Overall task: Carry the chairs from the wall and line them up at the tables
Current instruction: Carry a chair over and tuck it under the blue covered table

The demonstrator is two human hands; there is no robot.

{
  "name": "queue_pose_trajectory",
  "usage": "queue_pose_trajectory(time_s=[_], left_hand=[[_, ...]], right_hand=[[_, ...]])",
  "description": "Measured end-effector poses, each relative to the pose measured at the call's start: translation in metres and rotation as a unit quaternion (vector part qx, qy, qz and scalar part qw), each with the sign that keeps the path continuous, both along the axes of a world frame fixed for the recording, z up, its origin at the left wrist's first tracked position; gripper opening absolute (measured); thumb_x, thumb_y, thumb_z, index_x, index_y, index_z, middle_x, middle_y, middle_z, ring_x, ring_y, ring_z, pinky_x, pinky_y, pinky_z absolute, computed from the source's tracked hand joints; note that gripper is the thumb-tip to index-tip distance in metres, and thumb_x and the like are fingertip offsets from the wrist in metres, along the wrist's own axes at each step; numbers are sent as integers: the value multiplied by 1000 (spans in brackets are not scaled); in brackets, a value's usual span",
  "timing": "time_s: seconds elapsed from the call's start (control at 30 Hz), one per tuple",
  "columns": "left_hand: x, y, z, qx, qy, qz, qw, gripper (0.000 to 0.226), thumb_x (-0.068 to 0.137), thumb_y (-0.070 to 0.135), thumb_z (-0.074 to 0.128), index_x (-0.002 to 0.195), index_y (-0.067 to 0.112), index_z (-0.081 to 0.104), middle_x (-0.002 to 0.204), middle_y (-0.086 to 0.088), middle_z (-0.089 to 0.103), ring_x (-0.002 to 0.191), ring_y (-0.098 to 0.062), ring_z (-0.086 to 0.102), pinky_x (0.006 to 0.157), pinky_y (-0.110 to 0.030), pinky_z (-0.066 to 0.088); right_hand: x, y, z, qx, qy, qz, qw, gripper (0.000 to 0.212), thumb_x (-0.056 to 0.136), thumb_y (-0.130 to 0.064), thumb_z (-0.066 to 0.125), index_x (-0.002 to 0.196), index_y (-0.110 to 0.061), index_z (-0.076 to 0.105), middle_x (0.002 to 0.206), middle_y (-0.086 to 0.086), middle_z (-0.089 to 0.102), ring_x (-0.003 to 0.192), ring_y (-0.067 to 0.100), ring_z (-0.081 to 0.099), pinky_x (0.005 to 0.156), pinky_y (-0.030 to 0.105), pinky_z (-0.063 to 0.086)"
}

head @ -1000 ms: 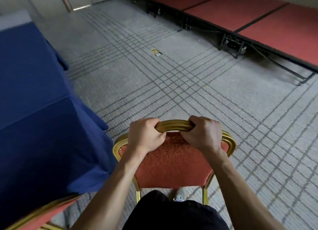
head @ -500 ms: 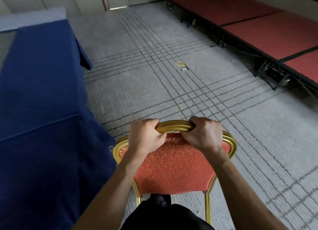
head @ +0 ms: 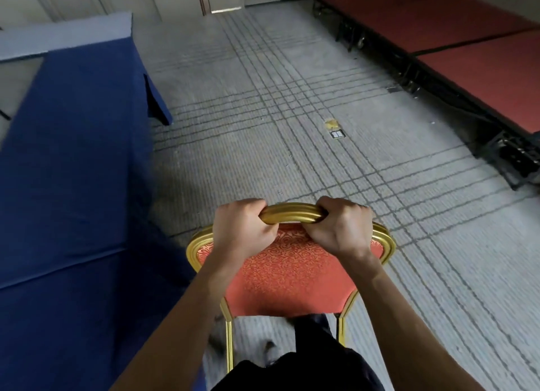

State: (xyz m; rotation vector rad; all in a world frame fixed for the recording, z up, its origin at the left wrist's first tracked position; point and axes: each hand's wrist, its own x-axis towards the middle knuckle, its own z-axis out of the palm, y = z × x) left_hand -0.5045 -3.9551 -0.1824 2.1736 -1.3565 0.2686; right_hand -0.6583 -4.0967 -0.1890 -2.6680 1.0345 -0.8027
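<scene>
Your left hand [head: 242,229] and right hand [head: 342,228] grip the chair [head: 287,273] by its gold top rail — fingers curled tight. The chair sits directly ahead; the blue-draped tabletop [head: 70,168] lies just left — red staging [head: 467,48] beyond.

Both hands [head: 292,229] gripping chair [head: 287,276] top; table [head: 67,162] left

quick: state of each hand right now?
Left hand: closed, gripping the top rail of the chair.
Right hand: closed, gripping the same rail.

Arms fwd, L hand [head: 242,229], R hand [head: 342,228] close together, both gripping chair [head: 287,270]
</scene>
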Motion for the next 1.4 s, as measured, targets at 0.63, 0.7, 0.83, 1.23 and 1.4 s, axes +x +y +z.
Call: queue_pose_trajectory(time_s=[0.63, 0.7, 0.83, 1.23, 1.4], left_hand=[[263, -132, -5, -15, 65, 280, 958, 21, 69, 36, 55, 57, 23, 45, 51, 11, 42, 45, -15, 42, 46, -27, 36], [303, -132, -11, -14, 70, 306, 949, 21, 69, 35, 57, 56, 23, 45, 50, 11, 42, 44, -14, 42, 46, -26, 37], [374, -129, -13, -20, 92, 345, 934, 19, 71, 31, 64, 58, 21, 55, 51, 11, 50, 44, -11, 46, 47, -27, 42], [516, -112, -2, -32, 87, 474, 875, 22, 65, 26, 69, 57, 24, 49, 49, 12, 44, 43, -10, 42, 47, -28, 41], [563, -99, -11, -26, 94, 560, 823, 36, 64, 25, 68, 55, 26, 34, 45, 11, 34, 41, -13, 32, 48, -24, 27]], right_hand=[[359, -189, -4, -52, -25, 258, 964, 37, 69, -48, 70, 55, -17, 53, 48, -5, 50, 42, 21, 51, 49, 24, 33], [412, -192, -10, -49, -21, 279, 959, 40, 68, -49, 69, 54, -16, 51, 46, -5, 46, 41, 21, 48, 52, 23, 27], [497, -191, -11, -43, -8, 317, 947, 48, 66, -44, 81, 54, -20, 41, 47, -9, 38, 41, 18, 47, 53, 22, 28], [695, -172, -4, -27, -61, 455, 888, 38, 71, -41, 72, 53, -19, 47, 48, -6, 47, 43, 19, 47, 44, 27, 33], [782, -149, -20, -8, -68, 527, 847, 36, 70, -39, 73, 54, -18, 49, 49, -6, 46, 44, 23, 47, 47, 27, 27]])
